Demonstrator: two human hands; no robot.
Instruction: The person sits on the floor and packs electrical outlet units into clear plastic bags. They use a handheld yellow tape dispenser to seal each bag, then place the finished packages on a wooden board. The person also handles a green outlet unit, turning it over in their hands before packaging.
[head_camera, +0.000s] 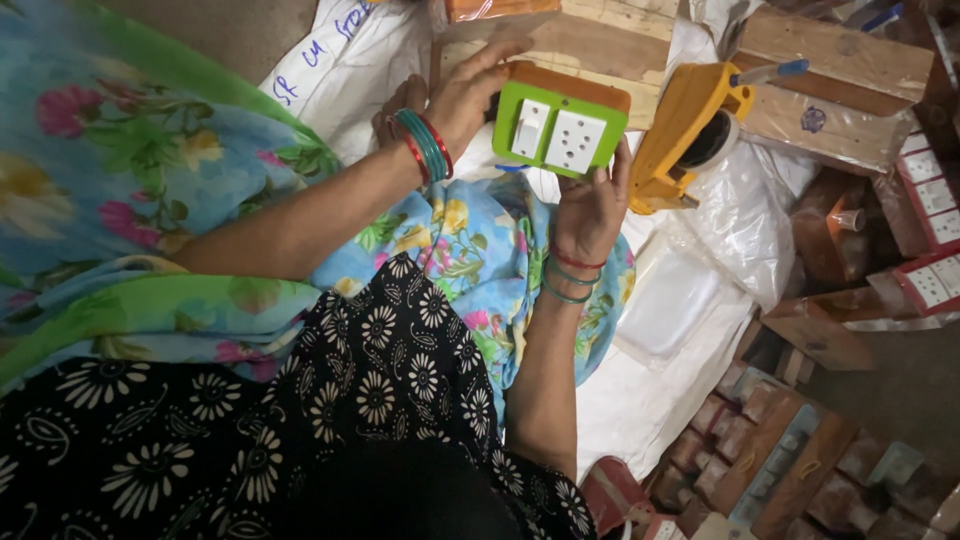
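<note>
A green switch box (560, 127) with an orange back, a white switch and a white socket is held in front of me over my lap. My left hand (468, 92) grips its left and upper edge, with red and green bangles on the wrist. From below, my right hand (592, 205) holds the box's lower right corner, fingers curled up along its side. Thin bangles circle that wrist too.
A yellow tape dispenser (686, 127) with a blue pen on it sits just right of the box. Clear plastic bags (742, 215) lie beside it. Wooden boards (835, 85) are at the top, red switch boxes (930, 235) at right, wrapped boxes (770, 455) at lower right.
</note>
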